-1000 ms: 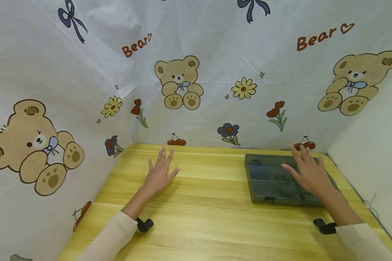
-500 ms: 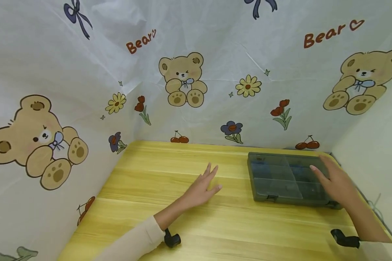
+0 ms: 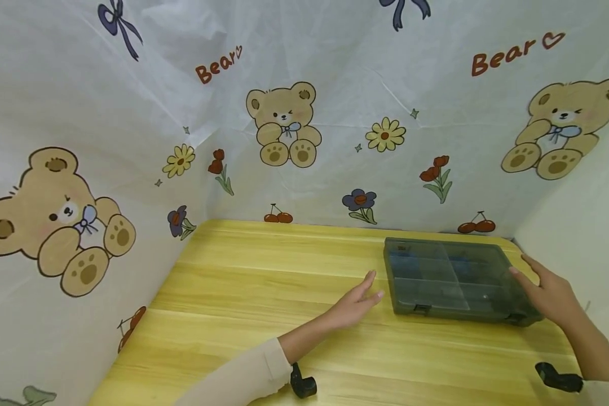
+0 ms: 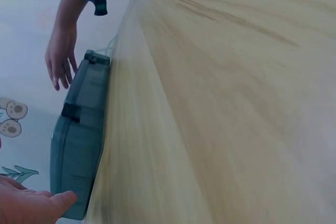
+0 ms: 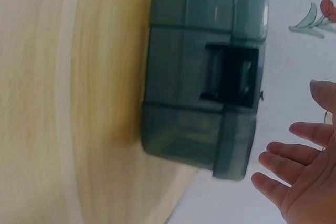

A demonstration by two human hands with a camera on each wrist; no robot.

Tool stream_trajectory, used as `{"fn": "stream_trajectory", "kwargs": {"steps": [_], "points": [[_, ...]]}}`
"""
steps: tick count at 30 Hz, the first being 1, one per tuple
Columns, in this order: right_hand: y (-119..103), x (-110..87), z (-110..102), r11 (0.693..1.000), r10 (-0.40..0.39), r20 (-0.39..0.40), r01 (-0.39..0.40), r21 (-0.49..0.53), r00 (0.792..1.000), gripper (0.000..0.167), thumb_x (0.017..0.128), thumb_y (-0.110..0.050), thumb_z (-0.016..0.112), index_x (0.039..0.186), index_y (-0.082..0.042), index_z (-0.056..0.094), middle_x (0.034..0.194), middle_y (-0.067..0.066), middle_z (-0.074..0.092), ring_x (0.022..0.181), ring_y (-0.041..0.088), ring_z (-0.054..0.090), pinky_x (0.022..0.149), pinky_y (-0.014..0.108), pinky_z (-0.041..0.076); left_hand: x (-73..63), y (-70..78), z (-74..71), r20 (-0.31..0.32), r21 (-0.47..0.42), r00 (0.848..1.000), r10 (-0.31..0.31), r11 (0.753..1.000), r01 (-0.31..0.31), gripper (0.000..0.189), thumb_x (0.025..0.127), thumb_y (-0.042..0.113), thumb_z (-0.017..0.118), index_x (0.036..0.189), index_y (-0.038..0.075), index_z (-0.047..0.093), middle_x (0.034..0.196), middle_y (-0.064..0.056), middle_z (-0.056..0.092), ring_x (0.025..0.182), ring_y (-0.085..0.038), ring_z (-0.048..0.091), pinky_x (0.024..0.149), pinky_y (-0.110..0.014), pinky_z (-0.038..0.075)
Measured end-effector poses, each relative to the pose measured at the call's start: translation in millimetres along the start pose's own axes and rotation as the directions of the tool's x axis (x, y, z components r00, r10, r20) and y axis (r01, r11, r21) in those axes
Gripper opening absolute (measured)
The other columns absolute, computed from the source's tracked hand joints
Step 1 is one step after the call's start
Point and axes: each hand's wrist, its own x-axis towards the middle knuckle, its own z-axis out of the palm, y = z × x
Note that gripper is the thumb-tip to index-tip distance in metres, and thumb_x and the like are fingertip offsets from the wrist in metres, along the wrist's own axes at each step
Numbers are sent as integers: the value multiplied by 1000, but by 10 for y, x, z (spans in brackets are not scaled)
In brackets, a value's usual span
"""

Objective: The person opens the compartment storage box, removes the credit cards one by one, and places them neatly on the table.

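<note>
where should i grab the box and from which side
Probably by its two short ends, one hand from each side. The box lies flat and wide on the table, its latches on the near long side, so gripping the ends avoids them. The left hand is near the left end, the right hand near the right.

Cream sleeves [image 3: 248, 367], black wrist cameras [image 3: 304, 386]

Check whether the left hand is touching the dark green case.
Apart. The head view shows it: a narrow strip of yellow tabletop lies between the fingertips of the left hand and the left side of the case.
</note>
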Motion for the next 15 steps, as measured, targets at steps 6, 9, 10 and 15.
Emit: {"fn": "stream_trajectory", "kwargs": {"steps": [6,9,10,15], "points": [[118,-18,-18,1000,14,84,-13,-11,996,66,111,-29,36,151,19,16,131,57,33,108,74,40,78,75,42,74,-10,174,21,-65,997,-70,995,71,77,108,50,40,164,10,5,170,-5,1,154,-22,15,125,-42,21],[133,-15,-5,1000,24,138,-26,9,990,64,112,-28,33,149,22,19,132,56,34,112,72,41,80,73,44,84,-34,240,39,-97,995,-90,991,93,78,108,48,41,164,10,3,170,-4,-1,154,-22,12,125,-42,19],[138,-14,-3,999,28,153,-31,12,988,63,112,-28,32,148,23,21,133,55,35,113,72,41,81,72,44,89,-41,260,43,-103,995,-93,990,97,78,108,48,42,164,10,3,170,-3,-2,155,-22,11,125,-42,18],[146,-5,-13,999,30,178,-28,-16,984,59,112,-27,35,143,23,34,133,52,39,112,71,43,81,71,45,118,-40,352,66,-106,992,-106,988,113,77,108,47,44,165,14,4,170,-1,-4,155,-18,5,126,-41,17]]}}
